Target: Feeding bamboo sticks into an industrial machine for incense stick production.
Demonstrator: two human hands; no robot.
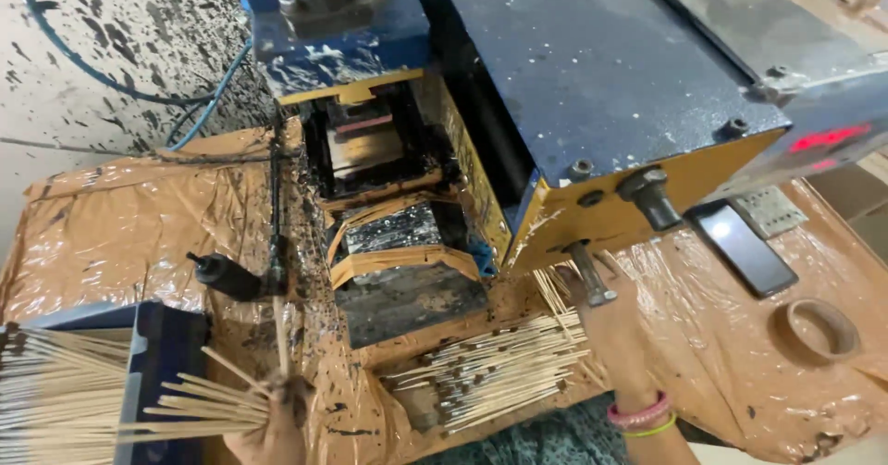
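My left hand [273, 433] is at the bottom edge, closed on a fanned bundle of thin bamboo sticks [208, 400] that points left. One stick stands upright from it toward the machine's feed slot [388, 234]. My right hand [601, 312], with pink and yellow bangles on the wrist, reaches up under the yellow edge of the blue machine [592, 76], beside a metal bolt [587, 275]. Its fingers are hard to make out. A pile of dark-tipped sticks [490, 368] lies on the table just left of that forearm.
Brown plastic sheet [139, 215] splattered black covers the table. A blue tray [162, 349] with more bare sticks [46, 396] stands at the left. A black knob [227, 275], a phone [745, 248], a tape roll [814, 331] and blue hoses [213, 104] are around.
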